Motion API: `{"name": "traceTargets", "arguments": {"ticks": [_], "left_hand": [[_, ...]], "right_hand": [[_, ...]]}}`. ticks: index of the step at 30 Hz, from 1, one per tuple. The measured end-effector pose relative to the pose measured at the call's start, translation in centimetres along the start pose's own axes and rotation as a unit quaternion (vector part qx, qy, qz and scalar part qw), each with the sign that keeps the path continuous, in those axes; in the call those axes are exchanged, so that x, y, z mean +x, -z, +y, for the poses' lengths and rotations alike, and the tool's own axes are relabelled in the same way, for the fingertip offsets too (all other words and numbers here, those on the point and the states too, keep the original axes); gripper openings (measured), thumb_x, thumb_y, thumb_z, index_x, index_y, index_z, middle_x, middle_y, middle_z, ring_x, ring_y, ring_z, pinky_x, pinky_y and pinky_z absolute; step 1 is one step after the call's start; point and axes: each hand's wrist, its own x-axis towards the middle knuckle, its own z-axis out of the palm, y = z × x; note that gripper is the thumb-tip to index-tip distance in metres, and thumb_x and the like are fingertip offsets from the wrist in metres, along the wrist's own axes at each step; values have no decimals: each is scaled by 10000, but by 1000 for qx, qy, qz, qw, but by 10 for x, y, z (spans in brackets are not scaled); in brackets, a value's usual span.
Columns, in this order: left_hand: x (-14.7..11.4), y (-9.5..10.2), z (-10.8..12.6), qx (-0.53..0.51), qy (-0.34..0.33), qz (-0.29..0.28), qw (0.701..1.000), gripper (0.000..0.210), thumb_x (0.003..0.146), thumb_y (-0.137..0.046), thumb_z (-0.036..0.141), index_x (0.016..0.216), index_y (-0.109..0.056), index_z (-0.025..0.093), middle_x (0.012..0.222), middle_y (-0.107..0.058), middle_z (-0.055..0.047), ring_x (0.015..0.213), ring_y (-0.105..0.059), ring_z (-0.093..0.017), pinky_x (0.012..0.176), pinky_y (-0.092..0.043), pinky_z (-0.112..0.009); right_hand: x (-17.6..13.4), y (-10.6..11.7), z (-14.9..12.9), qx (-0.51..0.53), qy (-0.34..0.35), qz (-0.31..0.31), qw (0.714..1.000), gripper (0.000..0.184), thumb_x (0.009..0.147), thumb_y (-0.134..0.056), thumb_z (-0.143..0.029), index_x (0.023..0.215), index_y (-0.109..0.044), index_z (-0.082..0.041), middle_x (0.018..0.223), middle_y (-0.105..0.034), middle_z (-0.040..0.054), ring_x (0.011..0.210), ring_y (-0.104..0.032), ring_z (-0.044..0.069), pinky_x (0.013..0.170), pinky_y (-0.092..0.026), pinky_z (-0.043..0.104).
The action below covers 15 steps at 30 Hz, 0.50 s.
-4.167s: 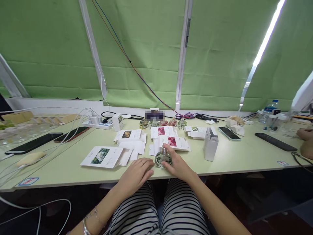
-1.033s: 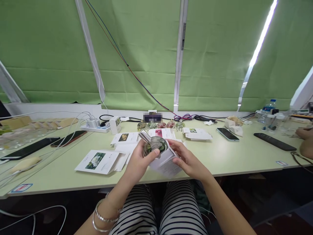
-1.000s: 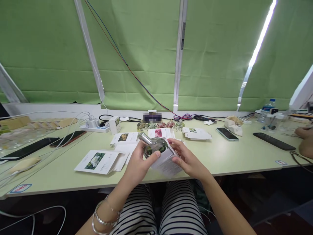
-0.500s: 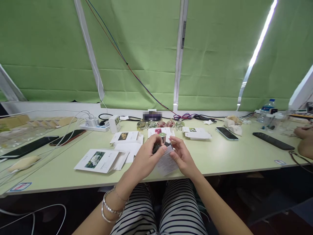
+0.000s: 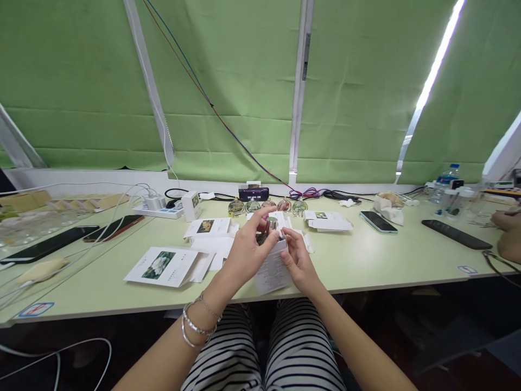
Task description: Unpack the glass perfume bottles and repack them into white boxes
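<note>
- White cardboard box (image 5: 272, 271), printed with small text, stands nearly upright at the middle of the front edge of the pale green desk (image 5: 391, 260); whether its base touches the desktop, I cannot tell.
- Glass bottle (image 5: 272, 222) with a shiny silver cap, at the open top of that box, its body partly down inside, its cap sticking up.
- Left hand (image 5: 248, 248), wearing bracelets at the wrist, grasps the bottle near its cap, thumb on the near side and forefinger stretched out behind.
- Right hand (image 5: 300, 262) grips the box by its upper right side, thumb towards the wearer.
- Flattened carton with a white flower picture (image 5: 160, 266), left of the hands, near the front edge.
- Carton with a yellow flower picture (image 5: 210, 227), behind it and further right.
- Another flat carton (image 5: 328, 221), right of the hands, towards the back edge.
- Row of round bottles (image 5: 284, 205) along the back edge, beyond the hands, before a dark digital display (image 5: 253, 194).
- Small upright white box (image 5: 191, 206), left of that row.
- Phone (image 5: 378, 222), lying towards the desk's right side.
- Another person's hand (image 5: 508, 237), at the far right.
</note>
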Motion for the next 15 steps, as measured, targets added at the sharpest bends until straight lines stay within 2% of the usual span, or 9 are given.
{"name": "traceTargets", "arguments": {"ticks": [3, 6, 11, 15], "left_hand": [[2, -1, -5, -32, 5, 10, 999, 247, 829, -529, 274, 1074, -516, 247, 741, -474, 36, 688, -517, -113, 670, -444, -253], [3, 0, -6, -42, 21, -11, 999, 217, 823, -547, 295, 1027, -516, 228, 752, -518, 28, 713, -543, -124, 664, -455, -256], [0, 8, 3, 74, 12, -61, 995, 186, 840, -532, 303, 1010, -518, 229, 676, -520, 46, 606, -521, -120, 598, -429, -255], [-7, 8, 6, 104, 4, -80, 991, 157, 885, -465, 325, 995, -513, 225, 765, -592, 12, 692, -572, -150, 645, -446, -283]], "right_hand": [[0, 3, 4, -1, -1, -1, 1000, 451, 885, -445, -451, 1258, -292, -249, 1177, -481, 94, 1104, -503, 193, 936, -423, 345], [0, 5, 6, -23, -6, -4, 1000, 459, 888, -421, -473, 1264, -278, -252, 1173, -477, 98, 1086, -512, 197, 927, -431, 355], [0, 9, 4, -57, -7, -26, 998, 470, 898, -384, -482, 1287, -249, -256, 1181, -470, 103, 1129, -486, 204, 938, -428, 365], [-1, 17, -1, -94, -1, -69, 993, 457, 911, -394, -418, 1312, -234, -265, 1175, -470, 96, 1090, -497, 198, 923, -438, 376]]}}
